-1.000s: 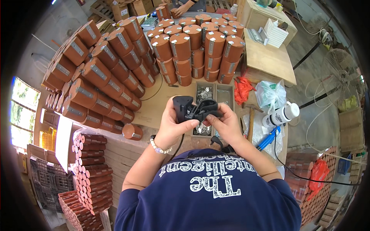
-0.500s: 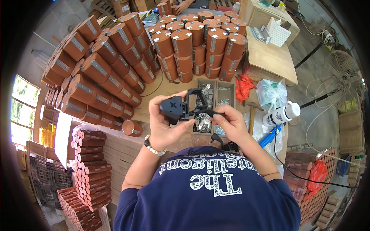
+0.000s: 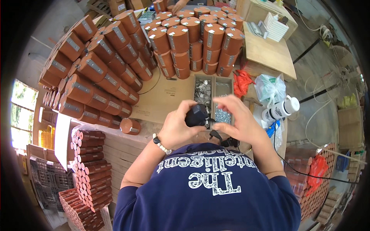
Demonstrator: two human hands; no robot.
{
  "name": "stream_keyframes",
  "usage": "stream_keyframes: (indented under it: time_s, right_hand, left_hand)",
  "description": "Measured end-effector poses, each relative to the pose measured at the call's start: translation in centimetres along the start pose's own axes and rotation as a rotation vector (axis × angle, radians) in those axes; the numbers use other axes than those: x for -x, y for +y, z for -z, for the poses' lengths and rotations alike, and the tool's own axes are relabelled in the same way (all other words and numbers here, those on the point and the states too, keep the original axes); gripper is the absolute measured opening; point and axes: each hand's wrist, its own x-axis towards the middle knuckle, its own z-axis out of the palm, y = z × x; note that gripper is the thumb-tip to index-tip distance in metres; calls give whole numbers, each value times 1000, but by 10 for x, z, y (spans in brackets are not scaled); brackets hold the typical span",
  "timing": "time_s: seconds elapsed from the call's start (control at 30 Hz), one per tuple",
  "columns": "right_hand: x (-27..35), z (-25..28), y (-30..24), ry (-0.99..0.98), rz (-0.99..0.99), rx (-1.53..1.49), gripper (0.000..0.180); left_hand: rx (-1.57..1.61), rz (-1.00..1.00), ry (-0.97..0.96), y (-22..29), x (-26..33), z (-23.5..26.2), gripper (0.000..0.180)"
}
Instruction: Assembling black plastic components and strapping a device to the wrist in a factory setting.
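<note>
My left hand (image 3: 173, 125) is closed around a small black boxy device (image 3: 196, 115), fingers on its far side and thumb on its near side. Just to its right is my right hand (image 3: 241, 121), thumb and fingers spread apart, with the thumb tip close to a dark part at the device's right side. Whether that thumb touches it, I cannot tell. Under and beyond my hands stands a two-part bin (image 3: 213, 86); flat metal pieces (image 3: 202, 92) lie in its left part and small silvery hardware (image 3: 222, 116) in its right. A black strap (image 3: 215, 134) shows near my chest.
Tall stacks of reddish-brown cylinders (image 3: 179, 38) stand at the back and left. One single cylinder (image 3: 130, 126) sits at the near left. To the right are a red bag (image 3: 241, 82), a white plastic bag (image 3: 269, 88) and a white bottle (image 3: 281, 109). A person's hand (image 3: 179, 5) shows at the back.
The black device has been turned and moved right, and its loop no longer shows. My right hand has let go of the strap it pinched, and its fingers have spread.
</note>
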Motion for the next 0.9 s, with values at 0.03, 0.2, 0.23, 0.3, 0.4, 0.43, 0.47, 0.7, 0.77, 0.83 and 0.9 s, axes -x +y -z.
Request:
stream_keyframes:
  time_s: [0.03, 0.2, 0.23, 0.3, 0.4, 0.43, 0.47, 0.7, 0.77, 0.83, 0.9]
  right_hand:
    - [-5, 0, -3, -14, -23, 31, 44]
    - [1, -23, -8, -219, -240, -49, 52]
    - [2, -24, -7, -217, -243, -49, 52]
    - [6, -23, -4, -200, -233, -167, 48]
    - [12, -24, 1, -153, -182, -168, 43]
    - [13, -24, 1, -150, -191, -168, 43]
    - [14, -22, 1, -193, -161, -169, 41]
    - [23, -16, -6, -382, -257, -316, 34]
    - [31, -20, -4, -305, -188, -319, 35]
    - [39, -25, -2, -276, -183, -335, 36]
    - [44, -29, -1, -198, -154, -340, 36]
  left_hand:
    - [7, -3, -15, 3, 0, -2, 52]
    - [-88, -113, -142, 6, 5, -4, 47]
    - [-99, -142, -143, 4, 5, -2, 45]
    - [-80, -125, -194, 5, 6, 0, 44]
    - [-83, -114, -282, 11, 8, 3, 43]
    - [-108, -123, -313, 12, 8, 4, 42]
    - [-104, -124, -324, 13, 8, 5, 42]
    - [-41, -103, -529, 3, 16, -1, 41]
    - [24, -54, -587, 7, 15, -1, 42]
    - [20, -45, -608, 10, 16, -1, 42]
    - [-17, -82, -644, 11, 15, -1, 41]
